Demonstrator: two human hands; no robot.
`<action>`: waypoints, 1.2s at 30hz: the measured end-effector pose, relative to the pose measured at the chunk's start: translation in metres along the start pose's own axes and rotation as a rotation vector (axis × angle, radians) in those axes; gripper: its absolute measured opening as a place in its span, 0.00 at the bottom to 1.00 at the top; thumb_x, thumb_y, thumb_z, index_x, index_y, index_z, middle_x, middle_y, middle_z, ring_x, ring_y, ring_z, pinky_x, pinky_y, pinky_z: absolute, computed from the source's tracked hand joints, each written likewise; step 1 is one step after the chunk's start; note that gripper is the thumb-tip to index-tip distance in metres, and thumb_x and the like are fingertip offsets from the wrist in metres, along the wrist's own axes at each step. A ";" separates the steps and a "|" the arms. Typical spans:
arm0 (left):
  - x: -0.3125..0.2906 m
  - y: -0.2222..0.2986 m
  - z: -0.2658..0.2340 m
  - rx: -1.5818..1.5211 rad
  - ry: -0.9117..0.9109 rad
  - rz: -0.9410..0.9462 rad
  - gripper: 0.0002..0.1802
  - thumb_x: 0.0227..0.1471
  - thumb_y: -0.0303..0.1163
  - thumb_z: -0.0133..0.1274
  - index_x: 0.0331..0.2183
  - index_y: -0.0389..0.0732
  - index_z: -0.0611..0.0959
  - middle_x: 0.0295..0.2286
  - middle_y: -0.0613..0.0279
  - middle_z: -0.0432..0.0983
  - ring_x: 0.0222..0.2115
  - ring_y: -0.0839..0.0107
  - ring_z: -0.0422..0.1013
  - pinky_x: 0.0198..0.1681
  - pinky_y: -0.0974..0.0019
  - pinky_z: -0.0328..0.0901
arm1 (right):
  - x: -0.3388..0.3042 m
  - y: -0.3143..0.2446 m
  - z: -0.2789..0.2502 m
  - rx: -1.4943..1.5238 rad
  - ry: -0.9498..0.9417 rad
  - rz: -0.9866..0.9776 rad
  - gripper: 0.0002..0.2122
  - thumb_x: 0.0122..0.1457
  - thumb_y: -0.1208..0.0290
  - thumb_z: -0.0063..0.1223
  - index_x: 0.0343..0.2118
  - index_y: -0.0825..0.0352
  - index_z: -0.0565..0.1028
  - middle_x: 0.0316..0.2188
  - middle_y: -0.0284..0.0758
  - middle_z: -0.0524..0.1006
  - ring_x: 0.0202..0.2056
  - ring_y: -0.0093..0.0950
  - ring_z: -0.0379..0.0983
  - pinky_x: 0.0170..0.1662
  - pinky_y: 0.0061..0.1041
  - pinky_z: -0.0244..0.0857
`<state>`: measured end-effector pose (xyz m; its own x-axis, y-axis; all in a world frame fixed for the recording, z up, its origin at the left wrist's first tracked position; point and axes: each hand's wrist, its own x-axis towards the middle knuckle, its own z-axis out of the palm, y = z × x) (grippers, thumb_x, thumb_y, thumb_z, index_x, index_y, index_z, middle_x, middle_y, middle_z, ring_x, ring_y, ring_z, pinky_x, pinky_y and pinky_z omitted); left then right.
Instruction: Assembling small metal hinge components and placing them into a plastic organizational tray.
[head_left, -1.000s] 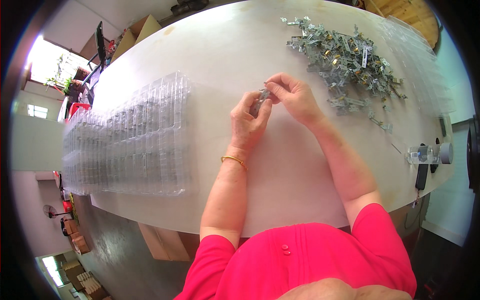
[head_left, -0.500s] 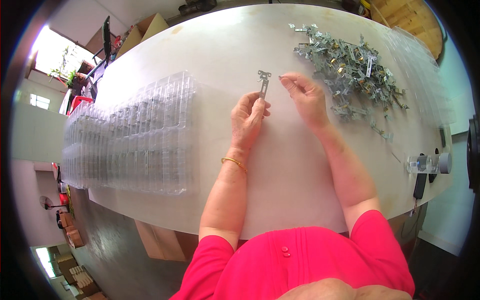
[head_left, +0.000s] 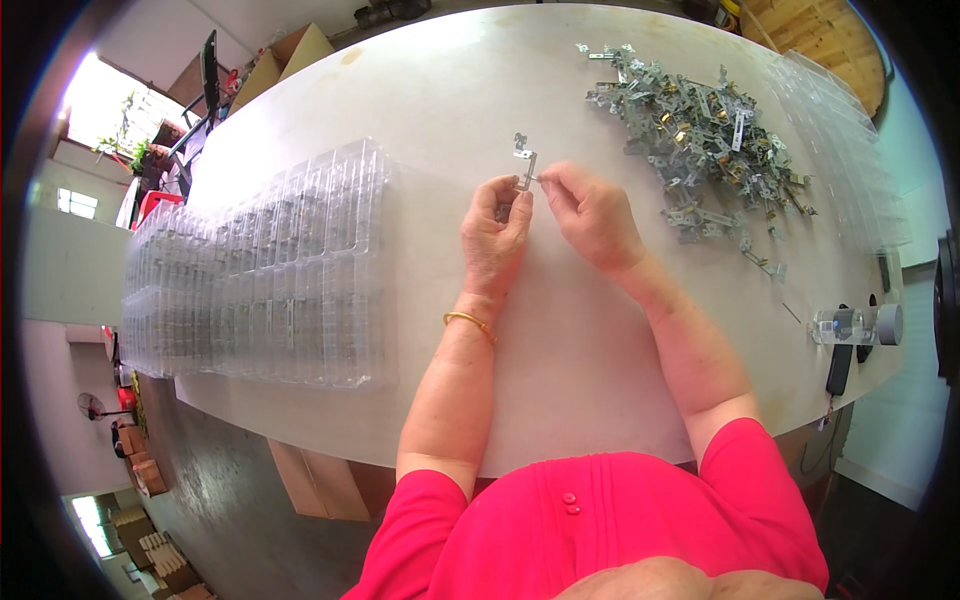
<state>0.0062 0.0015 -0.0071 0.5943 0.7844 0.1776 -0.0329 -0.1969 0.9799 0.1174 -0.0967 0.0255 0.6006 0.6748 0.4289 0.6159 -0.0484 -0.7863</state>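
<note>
A small slotted metal bracket stands up from the fingertips of my left hand, which pinches its lower end. My right hand is closed beside it, thumb and forefinger pinched together at the bracket's right edge. Whether those fingertips hold the bracket or some tiny part, I cannot make out. To the right of my hands lies a heap of similar metal brackets, a few with brass-coloured bits.
Stacked clear plastic trays with metal parts in their slots stand on the left of the pale table. More clear trays lie at the far right. A clear bottle with a grey cap lies near the right edge, by a black object.
My right hand has come left and down to the bracket. The bracket has turned in my left fingers and now shows its side.
</note>
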 end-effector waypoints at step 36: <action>-0.004 0.005 0.005 0.148 0.002 0.128 0.11 0.53 0.27 0.60 0.38 0.34 0.78 0.28 0.59 0.75 0.27 0.72 0.71 0.33 0.67 0.69 | 0.001 0.036 0.012 0.820 -0.086 0.442 0.07 0.67 0.72 0.50 0.43 0.68 0.77 0.37 0.31 0.79 0.37 0.21 0.77 0.43 0.23 0.74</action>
<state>0.0077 -0.0061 -0.0036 0.5913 0.7486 0.3000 0.0106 -0.3792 0.9253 0.1337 -0.0886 -0.0077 0.6345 0.7729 0.0075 -0.2313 0.1991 -0.9523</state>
